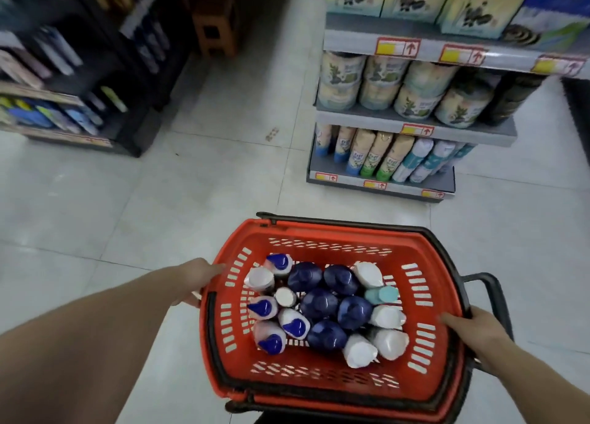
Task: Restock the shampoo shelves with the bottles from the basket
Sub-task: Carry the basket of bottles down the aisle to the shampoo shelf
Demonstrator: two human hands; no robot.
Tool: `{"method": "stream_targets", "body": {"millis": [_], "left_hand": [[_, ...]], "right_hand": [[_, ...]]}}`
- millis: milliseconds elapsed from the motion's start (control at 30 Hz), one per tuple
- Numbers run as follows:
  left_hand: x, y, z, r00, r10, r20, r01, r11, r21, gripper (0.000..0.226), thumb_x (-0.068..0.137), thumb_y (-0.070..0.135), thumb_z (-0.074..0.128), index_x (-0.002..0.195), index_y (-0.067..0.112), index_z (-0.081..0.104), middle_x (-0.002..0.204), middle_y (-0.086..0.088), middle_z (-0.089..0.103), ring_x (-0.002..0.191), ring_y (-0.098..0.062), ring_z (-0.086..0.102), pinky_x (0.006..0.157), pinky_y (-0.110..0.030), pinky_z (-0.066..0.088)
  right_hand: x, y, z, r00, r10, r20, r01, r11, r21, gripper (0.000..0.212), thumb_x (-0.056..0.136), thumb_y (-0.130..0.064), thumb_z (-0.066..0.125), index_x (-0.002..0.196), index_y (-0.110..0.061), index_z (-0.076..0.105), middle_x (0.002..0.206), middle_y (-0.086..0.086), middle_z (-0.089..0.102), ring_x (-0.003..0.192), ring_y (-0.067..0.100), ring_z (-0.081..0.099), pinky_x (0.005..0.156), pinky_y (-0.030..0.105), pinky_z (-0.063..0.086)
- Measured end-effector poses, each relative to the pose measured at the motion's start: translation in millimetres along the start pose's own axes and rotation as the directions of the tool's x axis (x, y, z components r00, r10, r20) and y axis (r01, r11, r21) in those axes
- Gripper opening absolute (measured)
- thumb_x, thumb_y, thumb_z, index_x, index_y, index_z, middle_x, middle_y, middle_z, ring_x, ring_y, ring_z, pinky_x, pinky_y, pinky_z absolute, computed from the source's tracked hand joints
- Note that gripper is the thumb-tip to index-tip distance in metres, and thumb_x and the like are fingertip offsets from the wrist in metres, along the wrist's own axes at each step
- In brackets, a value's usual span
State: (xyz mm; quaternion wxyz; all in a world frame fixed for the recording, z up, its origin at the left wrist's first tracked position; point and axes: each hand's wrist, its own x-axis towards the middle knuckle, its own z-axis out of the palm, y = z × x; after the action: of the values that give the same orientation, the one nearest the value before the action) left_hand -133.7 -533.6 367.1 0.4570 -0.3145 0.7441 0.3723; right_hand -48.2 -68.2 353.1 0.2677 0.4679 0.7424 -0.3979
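Note:
A red plastic basket (319, 232) with black handles is held above the floor in front of me. Several bottles stand inside it: dark blue caps (319, 304) in the middle, white bottles with blue caps (271, 343) at the left, white caps (388, 343) and one teal cap (381, 295) at the right. My left hand (196, 280) grips the basket's left rim, fingers curled under it. My right hand (475, 327) grips the right rim, thumb on top.
A grey shelf unit (415, 126) with cans, boxes and spray bottles stands ahead right. A dark shelf unit (79, 104) with packaged goods stands at the left. An orange stool (217, 24) sits far up the tiled aisle (223, 136) between them.

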Motion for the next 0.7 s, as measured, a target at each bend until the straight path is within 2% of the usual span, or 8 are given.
{"method": "stream_targets", "body": {"millis": [67,167,233,367,467,700], "left_hand": [[4.9,9.3,-13.4,0.994,0.040,-0.101,-0.046,0.998,-0.053,0.028,0.092,0.036,0.059,0.098,0.008,0.061,0.096,-0.009,0.072,0.089,-0.025,0.070,0.083,-0.045,0.058],[11.2,26.8,-39.3,0.977,0.024,-0.210,-0.053,0.990,-0.132,0.027,0.090,0.029,0.062,0.103,0.005,0.058,0.098,-0.011,0.070,0.087,-0.025,0.069,0.073,-0.039,0.059],[13.4,40.6,-62.5,0.976,0.000,-0.219,-0.037,0.986,-0.164,0.028,0.089,0.030,0.064,0.103,0.006,0.058,0.097,-0.010,0.071,0.087,-0.025,0.070,0.074,-0.039,0.059],[21.2,71.0,-117.7,0.965,-0.011,-0.261,-0.043,0.978,-0.202,0.021,0.088,0.029,0.064,0.088,0.009,0.061,0.095,-0.011,0.072,0.088,-0.028,0.070,0.083,-0.046,0.058],[34.3,89.3,-161.2,0.966,-0.015,-0.260,-0.045,0.974,-0.223,0.023,0.088,0.030,0.063,0.092,0.007,0.062,0.094,-0.011,0.073,0.086,-0.027,0.071,0.081,-0.044,0.059],[103.1,114.8,-278.5,0.980,-0.011,-0.196,-0.029,0.979,-0.200,0.032,0.090,0.031,0.061,0.103,0.002,0.062,0.097,-0.013,0.072,0.090,-0.029,0.069,0.086,-0.047,0.057]], "right_hand": [[11.1,-31.0,8.0,0.999,-0.015,0.039,0.015,1.000,0.008,0.038,0.086,-0.009,0.072,0.120,0.001,0.057,0.090,0.016,0.066,0.081,0.035,0.067,0.072,0.042,0.055],[30.2,-82.0,20.4,0.996,-0.047,0.078,0.046,0.999,0.010,0.043,0.085,-0.010,0.073,0.123,0.002,0.056,0.091,0.017,0.067,0.082,0.036,0.067,0.070,0.040,0.056],[39.8,-120.1,28.5,0.992,-0.077,0.095,0.077,0.997,0.007,0.044,0.084,-0.009,0.074,0.123,0.003,0.057,0.090,0.016,0.067,0.080,0.034,0.067,0.070,0.039,0.055],[51.2,-197.8,47.0,0.986,-0.131,0.107,0.133,0.991,-0.015,0.041,0.081,-0.011,0.076,0.118,-0.001,0.062,0.098,0.021,0.070,0.083,0.035,0.069,0.079,0.045,0.057],[56.5,-250.0,65.5,0.985,-0.136,0.106,0.138,0.990,-0.014,0.039,0.079,-0.011,0.077,0.114,-0.003,0.062,0.097,0.021,0.071,0.083,0.036,0.070,0.084,0.052,0.058],[52.5,-350.2,139.7,0.991,-0.119,0.068,0.119,0.993,0.000,0.037,0.078,-0.012,0.079,0.111,-0.005,0.063,0.096,0.021,0.072,0.081,0.037,0.071,0.080,0.053,0.059]]}}
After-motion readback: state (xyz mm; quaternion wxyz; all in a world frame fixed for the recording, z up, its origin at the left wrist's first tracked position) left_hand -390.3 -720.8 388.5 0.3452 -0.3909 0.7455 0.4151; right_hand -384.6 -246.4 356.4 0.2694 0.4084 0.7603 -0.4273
